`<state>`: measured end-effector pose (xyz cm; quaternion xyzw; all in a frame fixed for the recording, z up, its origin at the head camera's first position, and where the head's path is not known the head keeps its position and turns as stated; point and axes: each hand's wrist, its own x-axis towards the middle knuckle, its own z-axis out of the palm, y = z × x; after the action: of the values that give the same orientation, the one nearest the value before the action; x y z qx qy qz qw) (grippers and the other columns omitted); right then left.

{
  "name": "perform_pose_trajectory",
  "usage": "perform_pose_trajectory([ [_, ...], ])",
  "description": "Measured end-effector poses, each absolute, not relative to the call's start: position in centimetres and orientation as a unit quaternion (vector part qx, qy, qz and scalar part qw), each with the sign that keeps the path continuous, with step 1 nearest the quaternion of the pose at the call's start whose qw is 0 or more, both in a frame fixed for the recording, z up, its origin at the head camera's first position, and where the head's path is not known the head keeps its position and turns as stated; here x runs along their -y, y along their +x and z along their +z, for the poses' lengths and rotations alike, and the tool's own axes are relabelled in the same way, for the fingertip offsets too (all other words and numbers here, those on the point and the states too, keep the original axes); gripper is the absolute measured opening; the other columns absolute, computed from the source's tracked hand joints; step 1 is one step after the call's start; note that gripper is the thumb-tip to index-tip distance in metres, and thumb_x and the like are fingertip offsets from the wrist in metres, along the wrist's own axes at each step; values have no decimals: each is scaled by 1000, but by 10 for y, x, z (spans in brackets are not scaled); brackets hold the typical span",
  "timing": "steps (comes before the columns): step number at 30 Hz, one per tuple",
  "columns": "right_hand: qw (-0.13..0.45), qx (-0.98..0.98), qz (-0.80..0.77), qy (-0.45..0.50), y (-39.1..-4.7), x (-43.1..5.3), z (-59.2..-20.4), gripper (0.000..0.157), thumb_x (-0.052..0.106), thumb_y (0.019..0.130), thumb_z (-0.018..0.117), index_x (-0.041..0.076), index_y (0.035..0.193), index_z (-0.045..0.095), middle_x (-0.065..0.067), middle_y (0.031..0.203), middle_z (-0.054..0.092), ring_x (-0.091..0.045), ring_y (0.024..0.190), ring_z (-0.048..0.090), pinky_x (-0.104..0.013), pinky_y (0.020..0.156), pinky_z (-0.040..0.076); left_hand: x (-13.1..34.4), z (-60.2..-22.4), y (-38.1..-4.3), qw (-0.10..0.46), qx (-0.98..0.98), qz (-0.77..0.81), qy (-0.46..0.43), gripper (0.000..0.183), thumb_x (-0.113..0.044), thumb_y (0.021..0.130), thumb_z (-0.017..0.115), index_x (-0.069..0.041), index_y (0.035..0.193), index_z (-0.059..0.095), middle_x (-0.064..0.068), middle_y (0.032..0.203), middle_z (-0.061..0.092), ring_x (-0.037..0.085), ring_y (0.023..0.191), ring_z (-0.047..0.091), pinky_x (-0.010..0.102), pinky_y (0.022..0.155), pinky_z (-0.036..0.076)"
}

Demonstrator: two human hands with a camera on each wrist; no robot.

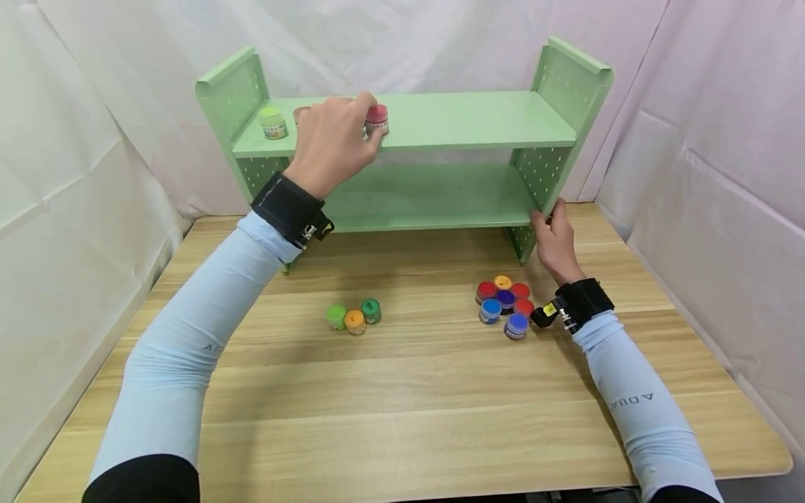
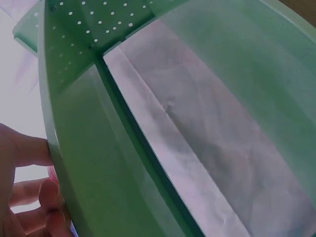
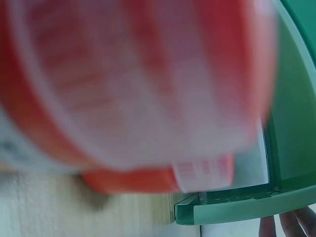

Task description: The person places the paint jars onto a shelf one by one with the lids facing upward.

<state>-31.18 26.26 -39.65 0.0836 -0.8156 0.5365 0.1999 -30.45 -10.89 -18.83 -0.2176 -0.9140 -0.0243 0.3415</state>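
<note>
My left hand (image 1: 333,140) reaches over the upper board of a light green two-tier shelf (image 1: 465,120), pinching a small red-lidded paint jar (image 1: 377,116) between thumb and fingers. In the left wrist view the fingers (image 2: 29,148) appear beside the board's edge, which hides most of the jar. Left of that hand stands a lime-green paint jar (image 1: 273,123), and a pinkish jar (image 1: 300,112) is partly hidden behind the hand. My right hand (image 1: 556,244) grips the lower front edge of the shelf's right side panel; its fingertips (image 3: 294,224) show past the green rim in the right wrist view.
On the wooden table (image 1: 402,405), a green, an orange (image 1: 355,322) and a dark green jar stand together left of centre. Several red, blue, purple and yellow jars (image 1: 505,300) cluster near my right wrist. Red jars (image 3: 138,84) fill much of the right wrist view, blurred. White cloth (image 1: 711,175) surrounds the table.
</note>
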Motion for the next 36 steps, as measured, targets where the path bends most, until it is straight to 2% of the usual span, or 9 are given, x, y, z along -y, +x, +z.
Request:
perform_pose_trajectory([
  [6, 193, 817, 536, 86, -298, -254, -384, 50, 28, 103, 38, 9, 147, 23, -21, 137, 42, -25, 112, 44, -47, 91, 39, 109, -193, -301, 374, 896, -1, -240, 27, -30, 95, 49, -6, 100, 61, 5, 67, 56, 23, 52, 43, 34, 43, 27],
  [13, 197, 819, 531, 89, -284, -246, -370, 48, 22, 103, 37, 4, 145, 24, -24, 136, 41, -25, 112, 44, -43, 91, 39, 112, -200, -296, 408, 880, -6, -245, 28, -30, 96, 48, -4, 94, 58, 5, 62, 46, 23, 49, 38, 33, 43, 24],
  [17, 199, 820, 529, 90, -294, -253, -380, 49, 26, 103, 36, 7, 146, 24, -22, 137, 42, -24, 112, 45, -43, 90, 40, 114, -208, -289, 436, 860, -25, -266, 29, -29, 95, 51, -4, 103, 62, 4, 66, 47, 22, 48, 37, 33, 42, 26],
  [21, 203, 820, 527, 87, -304, -261, -392, 50, 32, 103, 37, 13, 147, 24, -17, 137, 43, -22, 112, 45, -43, 89, 40, 114, -221, -279, 449, 840, -57, -299, 33, -27, 93, 53, -6, 116, 65, 7, 80, 60, 20, 47, 39, 32, 41, 26],
  [24, 206, 819, 528, 87, -306, -263, -395, 51, 34, 102, 38, 16, 147, 24, -15, 137, 44, -21, 111, 45, -42, 89, 40, 114, -233, -270, 466, 821, -85, -318, 33, -26, 93, 54, -7, 117, 66, 8, 90, 65, 18, 46, 41, 32, 40, 26],
  [27, 207, 819, 529, 86, -306, -264, -395, 51, 35, 102, 38, 17, 147, 24, -13, 137, 43, -20, 111, 45, -42, 89, 40, 113, -244, -264, 472, 806, -117, -339, 30, -24, 92, 55, -6, 113, 67, 8, 91, 67, 15, 46, 47, 31, 38, 27],
  [31, 206, 817, 532, 83, -304, -263, -393, 50, 35, 102, 38, 17, 147, 25, -14, 138, 43, -21, 111, 45, -43, 89, 41, 117, -264, -263, 419, 804, -151, -394, 26, -24, 90, 58, -5, 105, 68, 6, 92, 69, 9, 48, 52, 25, 38, 31],
  [36, 193, 813, 542, 85, -293, -257, -382, 49, 28, 103, 38, 10, 147, 24, -21, 138, 41, -25, 114, 44, -48, 92, 39, 129, -302, -269, 273, 844, -172, -429, 22, -28, 90, 61, -9, 100, 69, -4, 82, 68, 3, 54, 52, 21, 47, 39],
])
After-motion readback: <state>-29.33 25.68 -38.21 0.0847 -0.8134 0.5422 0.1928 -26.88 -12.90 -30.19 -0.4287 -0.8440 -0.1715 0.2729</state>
